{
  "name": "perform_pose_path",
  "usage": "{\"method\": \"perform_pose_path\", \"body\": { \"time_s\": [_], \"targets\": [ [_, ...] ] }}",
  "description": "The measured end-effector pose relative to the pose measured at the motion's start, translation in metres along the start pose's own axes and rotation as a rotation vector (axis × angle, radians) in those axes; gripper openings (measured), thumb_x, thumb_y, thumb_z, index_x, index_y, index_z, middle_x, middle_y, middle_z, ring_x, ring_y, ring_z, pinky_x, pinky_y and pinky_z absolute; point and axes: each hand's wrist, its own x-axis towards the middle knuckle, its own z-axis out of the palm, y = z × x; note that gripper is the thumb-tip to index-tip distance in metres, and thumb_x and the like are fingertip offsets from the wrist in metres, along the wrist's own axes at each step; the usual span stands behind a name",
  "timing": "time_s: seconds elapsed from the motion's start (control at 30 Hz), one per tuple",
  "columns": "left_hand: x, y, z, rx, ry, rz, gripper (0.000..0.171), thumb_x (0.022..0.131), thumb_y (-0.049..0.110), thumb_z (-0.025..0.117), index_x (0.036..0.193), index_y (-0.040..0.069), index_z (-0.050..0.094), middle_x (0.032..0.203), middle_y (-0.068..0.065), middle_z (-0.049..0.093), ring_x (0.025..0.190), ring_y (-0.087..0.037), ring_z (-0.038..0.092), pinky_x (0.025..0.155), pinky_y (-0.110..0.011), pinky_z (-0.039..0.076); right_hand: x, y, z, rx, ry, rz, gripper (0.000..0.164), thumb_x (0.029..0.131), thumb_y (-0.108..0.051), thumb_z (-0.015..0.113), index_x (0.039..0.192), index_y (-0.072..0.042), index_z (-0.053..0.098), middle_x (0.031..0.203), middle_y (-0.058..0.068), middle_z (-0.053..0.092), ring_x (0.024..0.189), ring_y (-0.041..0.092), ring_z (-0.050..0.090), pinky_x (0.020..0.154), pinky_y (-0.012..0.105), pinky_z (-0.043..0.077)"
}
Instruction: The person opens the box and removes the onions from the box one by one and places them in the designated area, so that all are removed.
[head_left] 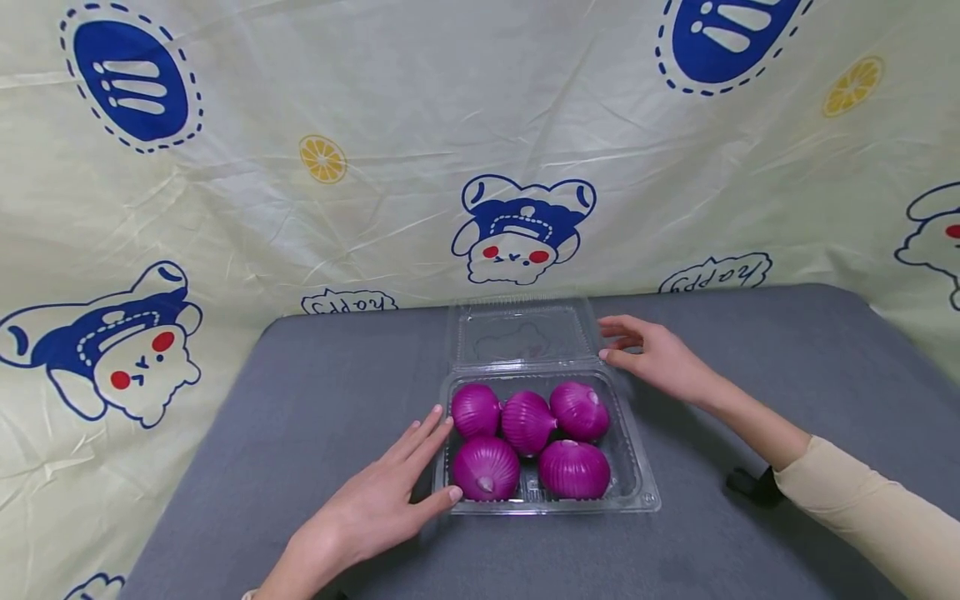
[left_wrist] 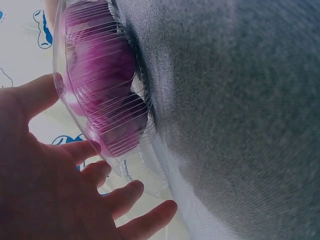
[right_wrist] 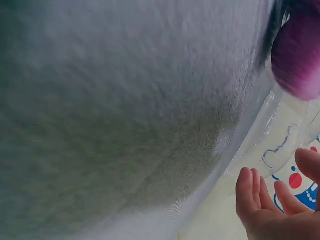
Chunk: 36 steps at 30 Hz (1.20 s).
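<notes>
Onions [head_left: 528, 423], five of them, are sitting in a clear container [head_left: 639, 483] on the bench [head_left: 337, 400] in the head view. My left grip [head_left: 378, 492] is lying spread along the container's left side; my right grip [head_left: 656, 358] is hanging loosely parted beside the right edge of the opened lid [head_left: 523, 333]. Pressing harder on the left could be sliding the container, and a careless tug on the lid could be tipping everything. The onions are looking glossy, deep purple and ribbed. In the left wrist view, my thumb [left_wrist: 40, 96] is touching the container's edge, and the onions are showing through its side. In the right wrist view, my fingers [right_wrist: 246, 192] are pinching nothing; whether they are touching the lid, I cannot tell.
</notes>
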Motion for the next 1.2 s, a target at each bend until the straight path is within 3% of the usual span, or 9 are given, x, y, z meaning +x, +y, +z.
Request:
{"method": "perform_pose_path", "body": {
  "time_s": [0.37, 0.57, 0.8, 1.0, 1.2],
  "targets": [
    [0.003, 0.000, -0.003, 0.014, -0.009, -0.014, 0.080, 0.089, 0.072, 0.048, 0.156, 0.042, 0.016, 0.161, 0.022, 0.005, 0.149, -0.018, 0.012, 0.108, -0.055, 0.034, -0.029, -0.016, -0.005, -0.113, 0.028, -0.063, 0.049, 0.096, -0.021, 0.066, 0.140, -0.006, 0.052, 0.135, 0.017, 0.055, 0.116, 0.035, 0.056, 0.094, 0.055, 0.047],
    [0.004, -0.001, -0.003, 0.027, -0.013, -0.013, 0.081, 0.089, 0.072, 0.048, 0.157, 0.040, 0.017, 0.161, 0.021, 0.005, 0.149, -0.019, 0.011, 0.108, -0.055, 0.032, -0.041, -0.025, -0.001, -0.205, 0.023, -0.150, 0.050, 0.092, -0.017, 0.071, 0.138, -0.009, 0.054, 0.138, 0.014, 0.052, 0.121, 0.036, 0.052, 0.093, 0.058, 0.047],
    [0.004, -0.001, -0.003, 0.040, -0.003, 0.004, 0.081, 0.090, 0.071, 0.047, 0.158, 0.036, 0.019, 0.162, 0.018, 0.007, 0.149, -0.020, 0.010, 0.110, -0.056, 0.029, -0.050, -0.026, 0.007, -0.237, 0.025, -0.285, 0.048, 0.090, -0.019, 0.073, 0.135, -0.012, 0.059, 0.140, 0.007, 0.053, 0.129, 0.030, 0.046, 0.098, 0.061, 0.041],
    [0.003, 0.000, -0.003, 0.036, -0.001, 0.008, 0.081, 0.090, 0.071, 0.047, 0.158, 0.036, 0.019, 0.162, 0.017, 0.007, 0.149, -0.022, 0.012, 0.110, -0.055, 0.030, -0.054, -0.026, 0.015, -0.256, -0.035, -0.390, 0.052, 0.089, -0.025, 0.075, 0.137, -0.018, 0.059, 0.143, -0.001, 0.051, 0.129, 0.024, 0.046, 0.095, 0.057, 0.045],
    [0.002, 0.000, -0.001, 0.031, -0.007, -0.009, 0.080, 0.090, 0.072, 0.047, 0.157, 0.041, 0.018, 0.161, 0.020, 0.007, 0.148, -0.020, 0.017, 0.108, -0.054, 0.034, -0.055, -0.027, 0.022, -0.326, -0.097, -0.414, 0.056, 0.087, -0.033, 0.076, 0.140, -0.025, 0.057, 0.146, -0.004, 0.049, 0.131, 0.024, 0.045, 0.100, 0.059, 0.039]
  ]
}}
